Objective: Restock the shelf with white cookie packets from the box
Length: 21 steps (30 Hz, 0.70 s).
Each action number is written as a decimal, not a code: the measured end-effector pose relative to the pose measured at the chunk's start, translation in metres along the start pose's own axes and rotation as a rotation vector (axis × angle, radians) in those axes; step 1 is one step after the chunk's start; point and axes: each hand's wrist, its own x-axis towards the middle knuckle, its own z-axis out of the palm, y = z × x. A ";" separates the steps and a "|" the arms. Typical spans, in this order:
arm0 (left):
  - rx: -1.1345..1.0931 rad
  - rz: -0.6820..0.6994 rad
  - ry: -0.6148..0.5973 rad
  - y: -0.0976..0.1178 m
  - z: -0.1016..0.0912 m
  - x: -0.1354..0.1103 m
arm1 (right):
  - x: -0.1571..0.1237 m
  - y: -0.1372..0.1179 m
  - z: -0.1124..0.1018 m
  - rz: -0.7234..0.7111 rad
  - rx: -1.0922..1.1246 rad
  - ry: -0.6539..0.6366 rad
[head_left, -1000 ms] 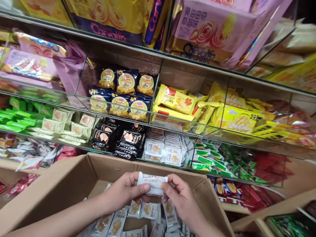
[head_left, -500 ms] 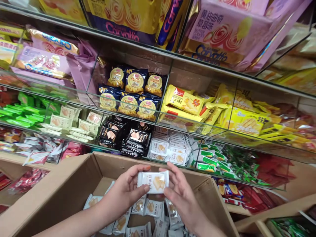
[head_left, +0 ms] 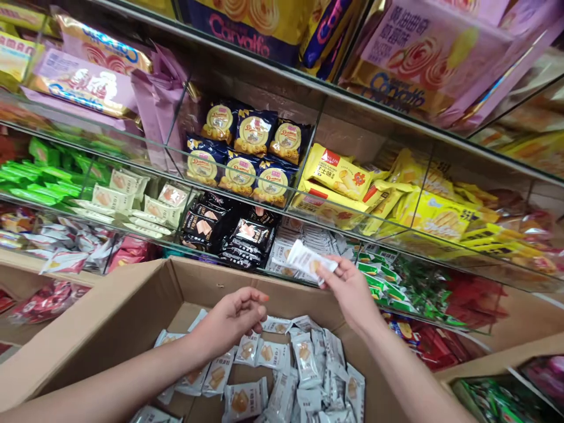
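Observation:
My right hand (head_left: 348,288) pinches a white wrapped snack packet (head_left: 308,258) by its right end, between thumb and fingers. The packet is tilted, in front of the shelf compartment where similar white packets (head_left: 286,244) lie in rows. My left hand (head_left: 238,317) hovers over the cardboard box (head_left: 123,317), its fingers loosely curled and apart, with nothing in them. Below both hands, several more white packets (head_left: 247,399) with a biscuit picture lie loose on the bottom of the box.
Black packets (head_left: 249,238) sit left of the white ones, green-and-white packets (head_left: 383,273) to their right. A clear shelf lip (head_left: 229,191) runs above, fronting navy cookie packs (head_left: 255,132) and yellow packs (head_left: 337,173). Green packets (head_left: 493,393) fill a bin at lower right.
The white packet was between both hands above the box. My left hand has let go and lowered slightly; my right hand has carried the packet up and right to the shelf.

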 end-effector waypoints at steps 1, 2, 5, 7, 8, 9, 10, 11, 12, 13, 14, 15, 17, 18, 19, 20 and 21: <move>0.008 -0.023 -0.018 -0.003 -0.001 0.000 | 0.016 -0.001 0.001 -0.031 -0.029 0.030; 0.028 -0.040 -0.038 -0.007 -0.001 0.001 | 0.032 -0.001 0.003 -0.059 -0.071 0.043; 0.132 -0.058 -0.095 -0.016 0.001 0.001 | 0.079 0.005 0.018 -0.154 -0.331 0.065; 0.205 -0.063 -0.113 -0.020 0.004 0.001 | 0.105 0.011 0.029 -0.209 -0.508 0.090; 0.238 -0.065 -0.115 -0.021 0.005 0.000 | 0.114 0.013 0.034 -0.235 -0.568 0.107; 0.274 -0.065 -0.117 -0.022 0.006 -0.001 | 0.122 0.015 0.039 -0.260 -0.604 0.123; 0.317 -0.061 -0.124 -0.023 0.006 -0.002 | 0.128 0.016 0.043 -0.285 -0.625 0.134; 0.369 -0.055 -0.125 -0.025 0.006 -0.004 | 0.131 0.017 0.046 -0.310 -0.651 0.145; 0.430 -0.046 -0.123 -0.026 0.005 -0.005 | 0.134 0.017 0.048 -0.330 -0.675 0.156; 0.500 -0.039 -0.119 -0.027 0.005 -0.007 | 0.134 0.018 0.049 -0.346 -0.697 0.163; 0.574 -0.036 -0.116 -0.028 0.004 -0.008 | 0.135 0.018 0.050 -0.358 -0.717 0.166; 0.650 -0.042 -0.120 -0.029 0.003 -0.009 | 0.134 0.018 0.051 -0.366 -0.737 0.166; 0.771 -0.064 -0.169 -0.030 0.002 -0.012 | 0.134 0.020 0.051 -0.377 -0.772 0.156; 0.820 -0.064 -0.214 -0.030 0.001 -0.013 | 0.134 0.020 0.051 -0.381 -0.787 0.148; 0.865 -0.056 -0.260 -0.031 0.001 -0.014 | 0.135 0.021 0.050 -0.383 -0.802 0.141; 0.905 -0.041 -0.308 -0.033 0.000 -0.015 | 0.137 0.022 0.049 -0.384 -0.814 0.134; 0.941 -0.021 -0.356 -0.036 -0.001 -0.017 | 0.138 0.023 0.047 -0.383 -0.822 0.126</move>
